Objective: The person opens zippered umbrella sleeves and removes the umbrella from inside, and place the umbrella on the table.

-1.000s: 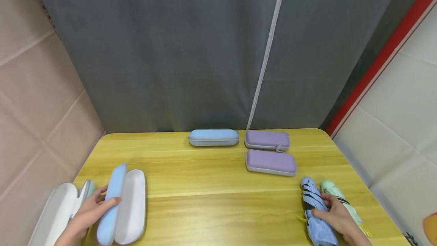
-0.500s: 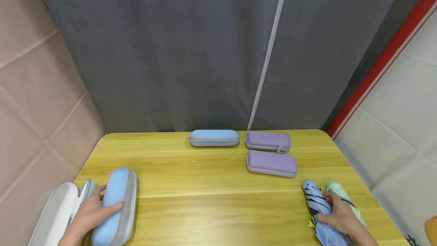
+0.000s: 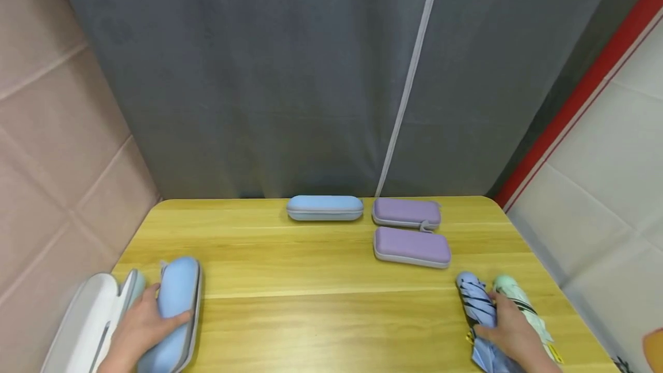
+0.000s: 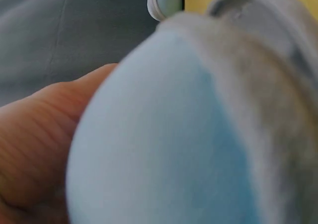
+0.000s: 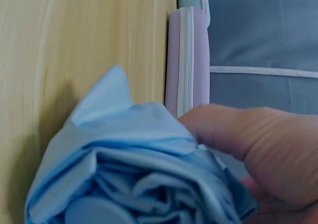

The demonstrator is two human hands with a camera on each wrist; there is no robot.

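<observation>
Here the left hand [image 3: 138,328] gripped an oblong blue case [image 3: 177,285], the right hand [image 3: 511,330] a furled blue fabric umbrella [image 3: 477,303], toward opposite yellow tabletop [image 3: 316,309] edges.

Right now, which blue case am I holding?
The near one, held by your left hand; the other blue case sits far back on the table.

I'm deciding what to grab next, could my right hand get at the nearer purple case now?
Probably not yet: your right hand holds the blue umbrella, though only tabletop apparently separates that from the nearer purple case.
</observation>
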